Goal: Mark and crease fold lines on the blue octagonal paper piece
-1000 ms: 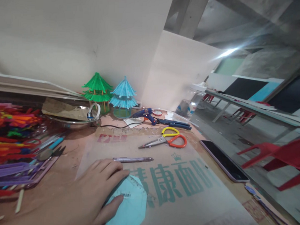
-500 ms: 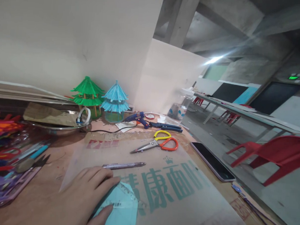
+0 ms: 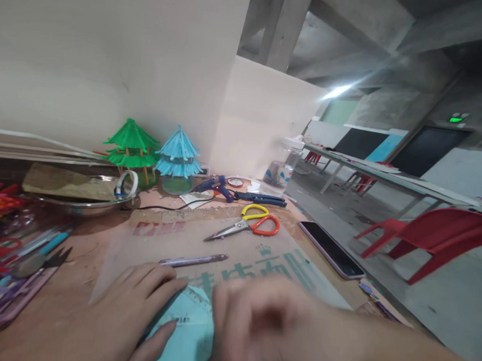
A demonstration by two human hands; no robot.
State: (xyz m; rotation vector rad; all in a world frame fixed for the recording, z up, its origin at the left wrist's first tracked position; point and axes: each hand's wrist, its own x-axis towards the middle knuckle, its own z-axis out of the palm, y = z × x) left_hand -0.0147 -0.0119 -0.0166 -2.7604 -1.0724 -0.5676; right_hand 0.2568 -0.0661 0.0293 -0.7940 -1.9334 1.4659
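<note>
My left hand (image 3: 127,308) lies flat with fingers spread on a light blue paper shape (image 3: 184,327) near the front of the table. My right hand (image 3: 266,325) has come in from the right, just beside the blue paper; it is smeared by motion and its fingers cannot be made out. A clear plastic sheet (image 3: 238,255) over printed cardboard lies under both hands. A purple pen (image 3: 193,260) rests just beyond my left fingertips. Scissors with yellow and orange handles (image 3: 249,226) lie farther back.
A phone (image 3: 330,249) lies at the right table edge. A blue glue gun (image 3: 214,186), green (image 3: 129,146) and blue (image 3: 178,154) stick pagodas, a metal bowl (image 3: 80,203) and a water bottle (image 3: 283,169) stand at the back. Coloured sticks and pliers (image 3: 41,259) fill the left. Red chairs (image 3: 434,237) stand on the right.
My right hand has swept into view from the lower right toward the blue paper. The view has shifted a little to the right; my left hand stays on the paper.
</note>
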